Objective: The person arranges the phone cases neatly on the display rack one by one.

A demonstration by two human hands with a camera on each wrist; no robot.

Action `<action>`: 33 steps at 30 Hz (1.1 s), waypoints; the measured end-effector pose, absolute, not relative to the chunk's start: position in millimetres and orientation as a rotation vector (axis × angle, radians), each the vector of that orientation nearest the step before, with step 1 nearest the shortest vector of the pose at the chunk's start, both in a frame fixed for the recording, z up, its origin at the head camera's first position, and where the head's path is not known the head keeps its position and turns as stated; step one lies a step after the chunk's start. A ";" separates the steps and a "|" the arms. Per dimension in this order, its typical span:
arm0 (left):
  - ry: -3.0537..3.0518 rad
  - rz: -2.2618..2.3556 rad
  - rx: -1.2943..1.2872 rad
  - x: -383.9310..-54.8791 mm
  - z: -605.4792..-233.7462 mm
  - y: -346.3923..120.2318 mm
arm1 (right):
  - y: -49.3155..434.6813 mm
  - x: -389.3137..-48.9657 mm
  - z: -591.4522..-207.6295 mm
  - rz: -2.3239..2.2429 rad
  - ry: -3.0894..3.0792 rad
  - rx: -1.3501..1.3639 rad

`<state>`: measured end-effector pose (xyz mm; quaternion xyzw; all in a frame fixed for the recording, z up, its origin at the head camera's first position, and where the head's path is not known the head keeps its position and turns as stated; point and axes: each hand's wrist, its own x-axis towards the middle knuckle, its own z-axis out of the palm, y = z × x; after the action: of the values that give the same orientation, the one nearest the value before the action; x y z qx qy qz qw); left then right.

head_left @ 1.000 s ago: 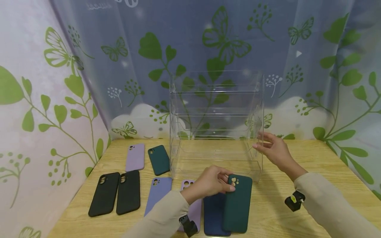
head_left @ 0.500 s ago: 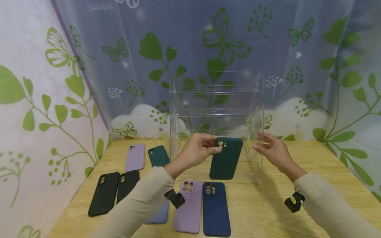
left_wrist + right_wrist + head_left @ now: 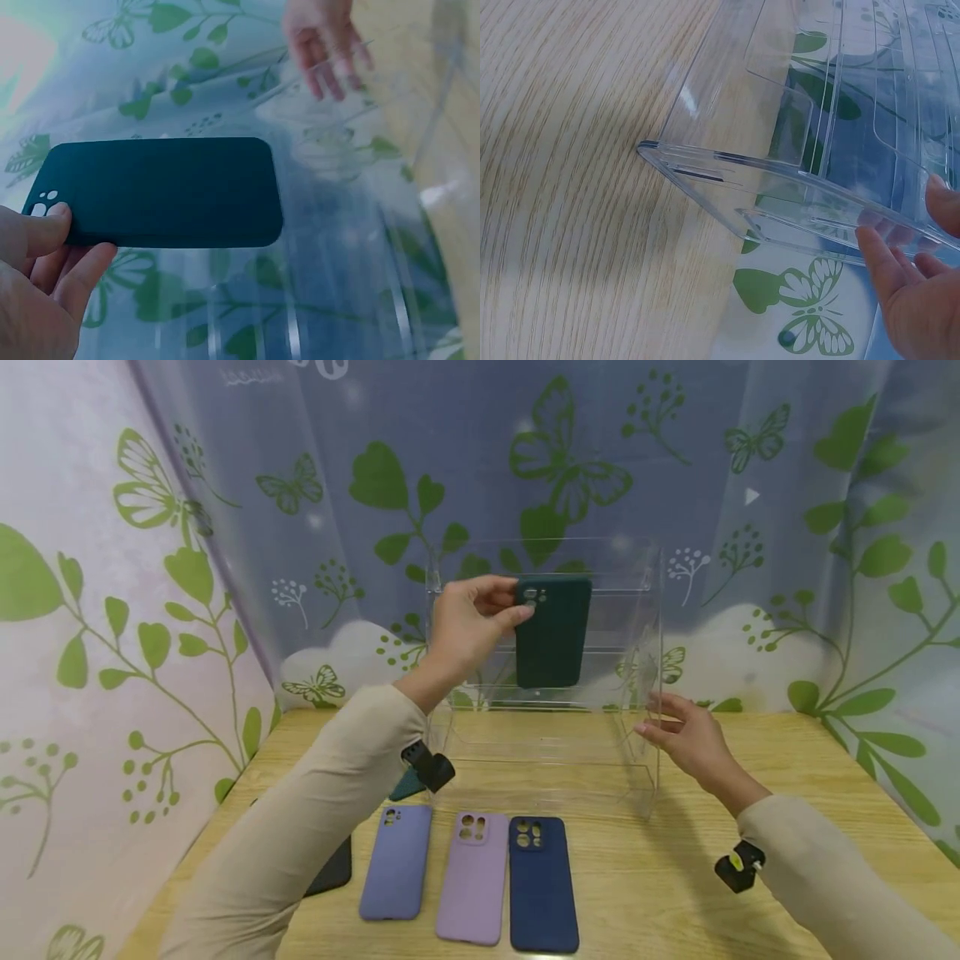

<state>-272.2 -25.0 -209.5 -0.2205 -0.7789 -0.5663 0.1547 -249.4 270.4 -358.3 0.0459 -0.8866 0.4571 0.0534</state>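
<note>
My left hand [image 3: 467,625] pinches a dark green phone case [image 3: 553,639] by its camera end, thumb on the outer face. The case hangs upright in front of the upper tiers of a clear acrylic display rack [image 3: 705,112]. In the left wrist view the thumb [image 3: 51,225] lies beside the camera holes, and the case's lower end points toward the rack. My right hand [image 3: 690,739] holds the rack's right side panel, with the thumb [image 3: 943,206] on one side of its edge and the fingers on the other.
On the wooden table [image 3: 750,760] lie a periwinkle case [image 3: 396,864], a lilac case [image 3: 472,889] and a navy case [image 3: 543,893]. A black case [image 3: 333,870] and another green case [image 3: 407,785] are partly hidden by my left arm. A patterned curtain [image 3: 337,552] stands behind the rack.
My left hand has lifted the green case off the navy one, up and slightly left, to the rack's upper tiers. My right hand has stayed at the rack's side.
</note>
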 end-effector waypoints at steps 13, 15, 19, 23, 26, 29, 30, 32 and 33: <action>-2.143 -1.582 -0.636 -287.6 -144.7 -6.1 | 277.4 -247.8 -358.7 1.372 -2.677 0.154; -2.128 -1.593 -0.611 -292.0 -140.1 -1.9 | 277.5 -247.9 -358.8 1.371 -2.677 0.155; -2.062 -1.564 -0.591 -304.3 -136.8 6.9 | 276.4 -248.1 -360.0 1.366 -2.678 0.149; -1.986 -1.524 -0.584 -319.0 -141.6 17.7 | 275.9 -248.1 -361.5 1.352 -2.678 0.149; -1.937 -1.510 -0.567 -329.7 -149.6 26.7 | 276.2 -248.8 -362.2 1.352 -2.670 0.155; -1.910 -1.486 -0.548 -338.3 -158.5 34.0 | 275.6 -250.1 -363.0 1.369 -2.658 0.167; -1.912 -1.464 -0.541 -340.5 -161.5 35.9 | 275.1 -250.4 -363.4 1.373 -2.654 0.172; -1.919 -1.433 -0.536 -343.7 -166.9 38.9 | 274.2 -250.8 -363.9 1.377 -2.648 0.177; -1.922 -1.422 -0.535 -345.1 -169.5 40.3 | 273.6 -250.9 -364.1 1.373 -2.647 0.179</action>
<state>-345.1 40.3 -169.5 -0.2054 -0.7380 -0.5462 0.3388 -250.9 273.6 -364.1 0.0597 -0.8834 0.4584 0.0771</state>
